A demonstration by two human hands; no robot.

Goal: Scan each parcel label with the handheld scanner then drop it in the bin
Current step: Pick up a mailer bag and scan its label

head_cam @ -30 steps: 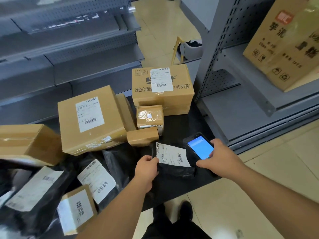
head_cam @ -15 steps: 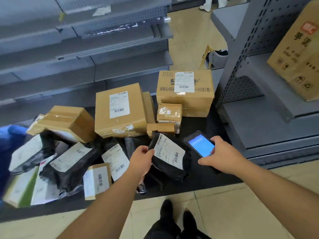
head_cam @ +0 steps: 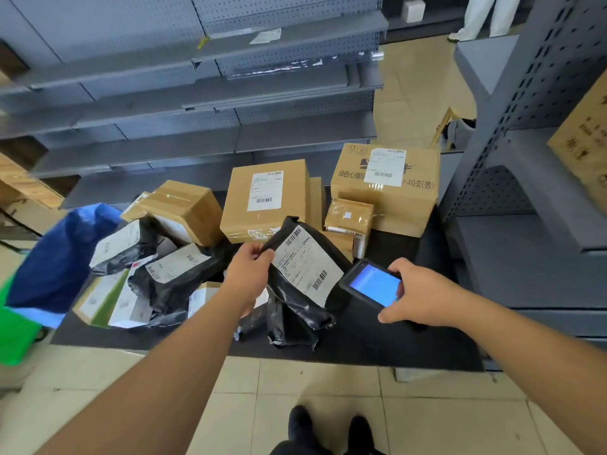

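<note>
My left hand [head_cam: 250, 276] grips the upper left edge of a black poly-bag parcel [head_cam: 295, 302] and holds it lifted above the black platform [head_cam: 377, 343], white label facing up. My right hand [head_cam: 415, 295] holds the handheld scanner [head_cam: 369, 285], blue screen lit, its front end close to the label's lower barcode. A blue and green bin bag [head_cam: 49, 261] stands at the platform's left end. Other parcels lie on the platform: black bags [head_cam: 170, 277] and cardboard boxes [head_cam: 262, 198].
Grey metal shelving [head_cam: 197, 103] runs behind the platform, and another shelf unit [head_cam: 525, 192] stands close on the right. A large box [head_cam: 384, 185] sits at the back right. My feet [head_cam: 328, 431] stand on beige floor tiles in front of the platform.
My left hand has raised the black parcel off the platform and tilted it. The scanner stays beside its label. The view has swung left, bringing the blue bin bag into sight.
</note>
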